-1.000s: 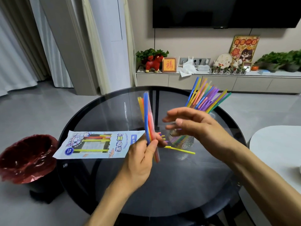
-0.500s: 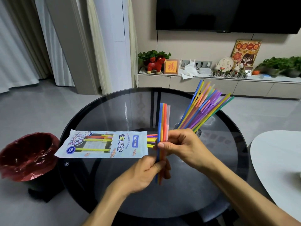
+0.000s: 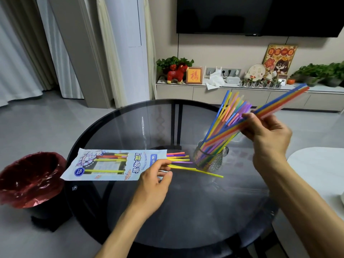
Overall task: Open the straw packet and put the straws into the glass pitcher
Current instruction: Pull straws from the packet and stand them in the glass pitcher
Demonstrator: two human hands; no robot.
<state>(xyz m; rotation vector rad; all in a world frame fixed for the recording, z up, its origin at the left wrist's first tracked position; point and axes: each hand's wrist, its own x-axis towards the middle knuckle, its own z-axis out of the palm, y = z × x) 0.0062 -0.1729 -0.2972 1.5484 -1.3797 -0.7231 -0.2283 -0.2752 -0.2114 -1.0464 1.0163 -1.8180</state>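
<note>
The pale blue straw packet (image 3: 111,164) lies flat on the round dark glass table (image 3: 186,211), its open end to the right with several straw ends (image 3: 178,158) sticking out and one yellow straw (image 3: 204,172) lying loose. My left hand (image 3: 154,179) hovers at that open end, fingers relaxed, holding nothing. The glass pitcher (image 3: 209,159) stands right of the packet with several coloured straws (image 3: 225,118) fanned in it. My right hand (image 3: 268,133) grips a bundle of straws (image 3: 283,101) slanted above the pitcher, lower ends pointing at its mouth.
A bin with a red liner (image 3: 31,177) stands on the floor left of the table. A white table edge (image 3: 320,168) is at the right. A low cabinet (image 3: 242,94) with ornaments and plants runs along the far wall under a television.
My right hand took the bundle of straws from my left hand and carried it up and right over the pitcher. My left hand dropped to the packet's open end.
</note>
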